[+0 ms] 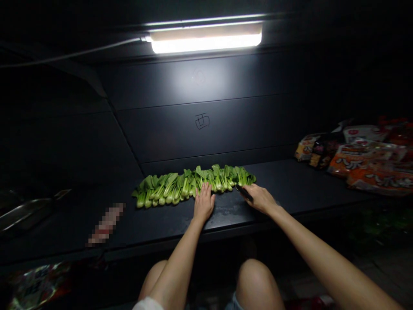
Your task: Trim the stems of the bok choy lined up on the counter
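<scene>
A long row of green bok choy (180, 185) lies on a dark shelf (290, 185), stems toward me. My left hand (203, 202) rests flat with fingers stretched out against the stems near the middle of the row. My right hand (260, 198) is closed around a dark, thin object (243, 192), likely a knife, whose tip points at the right end of the row.
Orange and white food packets (361, 159) are piled at the right of the shelf. A metal tray (22, 213) sits at the far left. A lit tube lamp (206, 38) hangs above. My bare knees (254, 280) are below the shelf edge.
</scene>
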{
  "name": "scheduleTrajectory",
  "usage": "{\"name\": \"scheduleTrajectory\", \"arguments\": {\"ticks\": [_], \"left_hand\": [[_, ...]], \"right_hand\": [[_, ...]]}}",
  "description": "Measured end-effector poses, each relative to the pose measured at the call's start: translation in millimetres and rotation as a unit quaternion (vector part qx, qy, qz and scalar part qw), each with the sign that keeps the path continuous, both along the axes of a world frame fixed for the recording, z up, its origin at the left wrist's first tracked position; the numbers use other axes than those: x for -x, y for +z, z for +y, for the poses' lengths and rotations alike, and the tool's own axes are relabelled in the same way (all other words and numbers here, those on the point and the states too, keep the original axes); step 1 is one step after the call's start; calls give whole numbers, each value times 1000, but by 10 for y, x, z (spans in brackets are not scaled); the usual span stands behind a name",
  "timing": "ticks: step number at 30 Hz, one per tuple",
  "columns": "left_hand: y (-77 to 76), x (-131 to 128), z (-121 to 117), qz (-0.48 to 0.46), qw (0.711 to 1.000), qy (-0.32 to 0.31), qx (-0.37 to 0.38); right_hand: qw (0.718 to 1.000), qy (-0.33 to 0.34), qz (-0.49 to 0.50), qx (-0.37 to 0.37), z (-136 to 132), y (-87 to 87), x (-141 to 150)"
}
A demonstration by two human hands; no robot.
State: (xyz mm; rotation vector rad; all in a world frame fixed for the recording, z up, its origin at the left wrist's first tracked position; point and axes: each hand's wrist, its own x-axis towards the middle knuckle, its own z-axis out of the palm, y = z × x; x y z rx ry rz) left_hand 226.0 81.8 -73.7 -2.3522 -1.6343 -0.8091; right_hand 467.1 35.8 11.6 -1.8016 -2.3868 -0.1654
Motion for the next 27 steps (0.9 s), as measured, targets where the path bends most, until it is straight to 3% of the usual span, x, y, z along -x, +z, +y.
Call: {"name": "scheduleTrajectory", "arguments": {"ticks": [10,21,27], "left_hand": [[28,94,48,-65,998,-8,1],[0,718,-24,-63,995,60,-56],[-51,803,-55,-58,994,76,-53]], "right_hand": [[999,34,24,-13,-58,51,142],[997,62,46,-20,0,49,481],[994,69,74,-34,34,32,748]]}}
